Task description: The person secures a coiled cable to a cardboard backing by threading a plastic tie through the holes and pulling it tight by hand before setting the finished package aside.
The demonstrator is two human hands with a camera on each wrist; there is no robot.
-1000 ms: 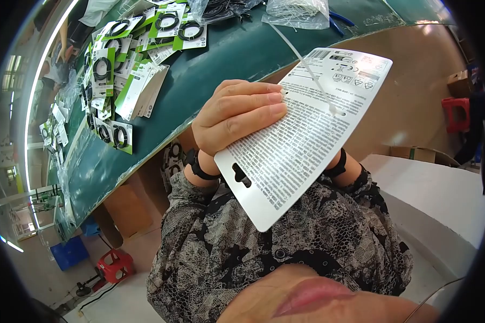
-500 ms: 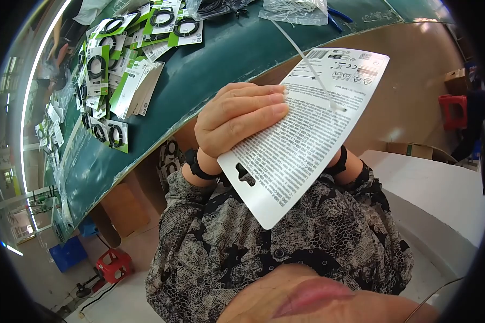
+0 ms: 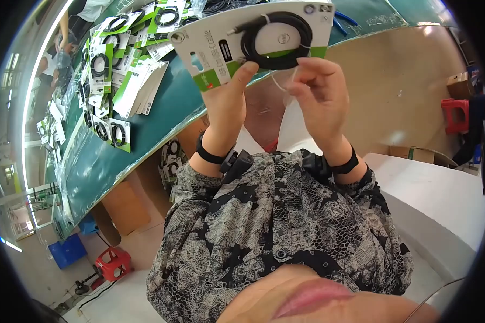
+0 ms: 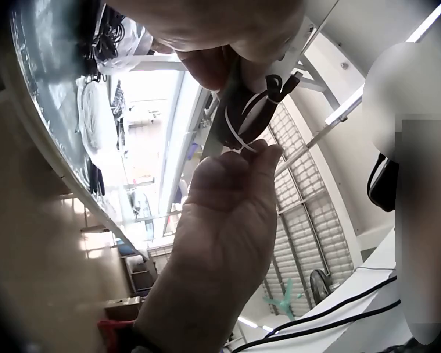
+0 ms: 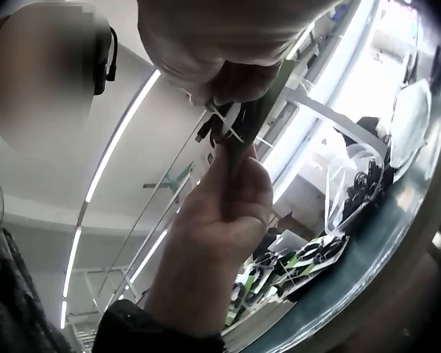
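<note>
Here, carded cable [image 3: 253, 39] between both hands [image 3: 324, 97].

The person wears a blouse [image 3: 275, 231] with a print of black, grey and cream patches, some like snakeskin or netting, and a round dark button [image 3: 281, 253] below the neckline. The sleeves [image 3: 191, 188] carry the same print. A plain black left strap [image 3: 209, 153] and a matching right strap [image 3: 346, 163] circle the wrists, each with a small dark box [image 3: 237, 168] attached.
</note>
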